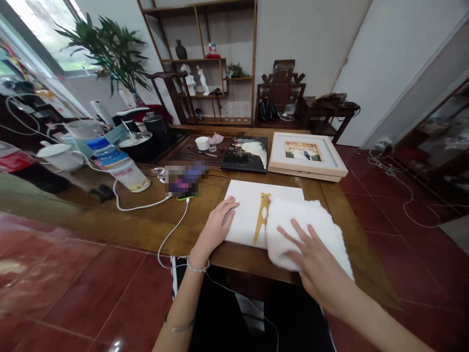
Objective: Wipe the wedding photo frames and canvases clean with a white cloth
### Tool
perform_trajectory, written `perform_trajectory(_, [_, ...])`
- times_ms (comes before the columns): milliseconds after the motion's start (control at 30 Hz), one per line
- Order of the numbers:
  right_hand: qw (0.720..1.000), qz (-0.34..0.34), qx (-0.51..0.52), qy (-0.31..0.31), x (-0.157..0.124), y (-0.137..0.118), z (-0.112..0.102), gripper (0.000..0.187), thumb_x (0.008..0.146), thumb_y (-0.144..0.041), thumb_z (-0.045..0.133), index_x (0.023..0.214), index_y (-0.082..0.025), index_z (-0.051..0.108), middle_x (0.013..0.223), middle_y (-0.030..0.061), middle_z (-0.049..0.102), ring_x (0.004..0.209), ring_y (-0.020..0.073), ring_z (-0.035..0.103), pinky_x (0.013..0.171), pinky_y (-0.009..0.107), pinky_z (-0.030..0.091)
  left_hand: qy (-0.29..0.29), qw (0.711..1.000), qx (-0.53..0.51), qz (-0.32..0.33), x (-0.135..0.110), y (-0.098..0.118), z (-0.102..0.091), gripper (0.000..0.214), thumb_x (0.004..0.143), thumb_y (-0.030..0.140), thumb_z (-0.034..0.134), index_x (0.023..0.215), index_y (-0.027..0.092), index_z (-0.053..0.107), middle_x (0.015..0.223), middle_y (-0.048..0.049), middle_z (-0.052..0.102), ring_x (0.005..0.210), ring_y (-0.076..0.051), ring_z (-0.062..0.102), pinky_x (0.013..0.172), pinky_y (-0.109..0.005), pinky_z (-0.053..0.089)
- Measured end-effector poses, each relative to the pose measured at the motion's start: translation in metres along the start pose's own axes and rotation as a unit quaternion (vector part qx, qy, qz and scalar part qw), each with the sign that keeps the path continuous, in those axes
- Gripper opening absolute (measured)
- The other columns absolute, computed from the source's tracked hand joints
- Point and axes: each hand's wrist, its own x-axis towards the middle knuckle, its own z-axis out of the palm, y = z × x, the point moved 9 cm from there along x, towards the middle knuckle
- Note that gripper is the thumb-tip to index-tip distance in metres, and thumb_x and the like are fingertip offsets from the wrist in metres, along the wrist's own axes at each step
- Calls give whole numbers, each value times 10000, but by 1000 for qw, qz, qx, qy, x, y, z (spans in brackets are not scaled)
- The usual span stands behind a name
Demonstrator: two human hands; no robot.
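Note:
A white flat board, perhaps the back of a picture frame, lies at the near edge of the wooden table with a tan stand piece on it. My left hand rests flat on the board's left edge, fingers together and stretched out. A fluffy white cloth covers the board's right part. My right hand presses flat on the cloth, fingers spread.
Behind the board lie a framed photo and a dark photo print. A phone on a white cable, a bottle, pots and cups crowd the left. Shelves and a chair stand behind.

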Motion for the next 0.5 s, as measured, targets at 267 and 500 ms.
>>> perform_trajectory(267, [1000,0,-7,-18,9,32,-3,612,555,34,383,1053,-218,635,1479,-4,337,1395,298,129,1093,589,230,-15,1000,-7,-1,-2,-1,2,298,923,170,416,1163,193,590,1301,-90,538,1280,-199,450,1102,-413,334])
perform_trajectory(500, [996,49,-72,28,74,104,-1,597,615,33,393,1143,-144,609,1446,79,392,1362,361,221,1053,609,270,-7,1000,-12,-4,-1,0,0,282,915,157,427,1130,186,608,1266,-93,566,1267,-195,466,1095,-400,347])
